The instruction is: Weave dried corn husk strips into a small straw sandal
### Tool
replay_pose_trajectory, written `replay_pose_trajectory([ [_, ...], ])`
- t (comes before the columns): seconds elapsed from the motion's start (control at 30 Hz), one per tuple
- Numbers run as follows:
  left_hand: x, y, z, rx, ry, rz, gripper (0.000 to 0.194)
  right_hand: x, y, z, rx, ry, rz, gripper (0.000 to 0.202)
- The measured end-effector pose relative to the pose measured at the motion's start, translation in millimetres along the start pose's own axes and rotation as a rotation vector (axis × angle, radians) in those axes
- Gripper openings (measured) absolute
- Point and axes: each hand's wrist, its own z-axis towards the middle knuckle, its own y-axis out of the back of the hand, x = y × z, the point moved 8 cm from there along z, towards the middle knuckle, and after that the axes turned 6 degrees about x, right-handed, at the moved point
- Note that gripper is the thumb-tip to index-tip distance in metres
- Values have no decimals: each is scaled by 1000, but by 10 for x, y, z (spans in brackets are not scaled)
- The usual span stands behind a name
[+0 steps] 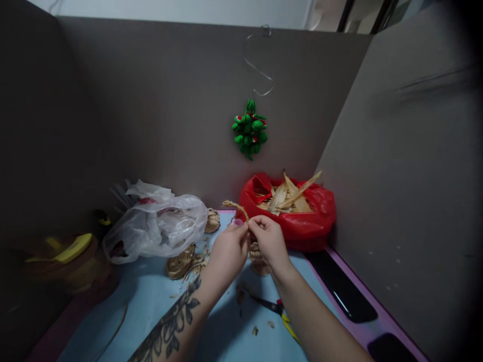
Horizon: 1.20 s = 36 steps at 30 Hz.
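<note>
Above the middle of the blue table [151, 301], my left hand [231, 247] and my right hand [268, 240] meet, fingertips pinched together. Between them they grip a thin braided straw cord [237, 206], whose free end curves up and to the left. Beneath my right hand, partly hidden by it, is a woven straw piece [259, 261]. A coiled straw piece [180, 264] lies left of my left hand, with loose straw bits around it. Another woven piece [212, 221] is farther back. Scissors [273, 305] with black blades and yellow handles lie under my right forearm.
A red plastic bag [302, 234] full of dried husks [292, 196] stands at the back right. Left of centre is a clear plastic bag [162, 229]. A green ornament [250, 130] hangs by wire on the grey partition [162, 100]. A black glossy slab [345, 286] lies right.
</note>
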Motion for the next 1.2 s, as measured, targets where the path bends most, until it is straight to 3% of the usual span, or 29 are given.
replay_pose_trajectory([
  [0.13,-74,-73,-39,80,7,140,39,-22,36,43,-9,23,9,15],
  [0.23,-61,-7,-36,32,1,165,33,-23,21,59,26,34,8,15],
  [0.37,68,142,5,-129,-9,10,22,-17,-90,42,159,-10,80,17],
  [0.53,291,46,97,-14,49,-266,19,1,-201,-9,272,-37,98,14],
  [0.67,374,71,108,-1,89,-317,17,47,-192,-8,264,28,-45,11],
  [0.9,389,109,105,-39,47,-143,12,271,-155,-92,96,211,-613,10],
  [1.2,365,-18,148,8,-4,-321,17,257,-85,-58,108,141,-436,10],
])
